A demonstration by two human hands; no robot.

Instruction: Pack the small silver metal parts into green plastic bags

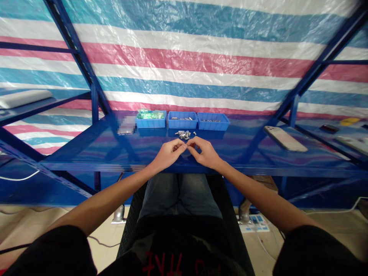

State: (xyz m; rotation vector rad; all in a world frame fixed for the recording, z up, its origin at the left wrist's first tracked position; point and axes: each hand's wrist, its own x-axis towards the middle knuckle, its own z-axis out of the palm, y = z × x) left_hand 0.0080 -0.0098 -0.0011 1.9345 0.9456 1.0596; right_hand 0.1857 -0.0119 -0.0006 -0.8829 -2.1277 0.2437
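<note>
Head view, left hand (pixel 171 150) and right hand (pixel 205 154) pinched together, contents unclear, metal parts (pixel 184 135) before three blue bins (pixel 182 124), white phone (pixel 285 138) rightward.

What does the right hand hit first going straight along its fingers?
Most likely the left hand; the right hand points inward at it, very close. Can't tell from this view whether they touch.
</note>
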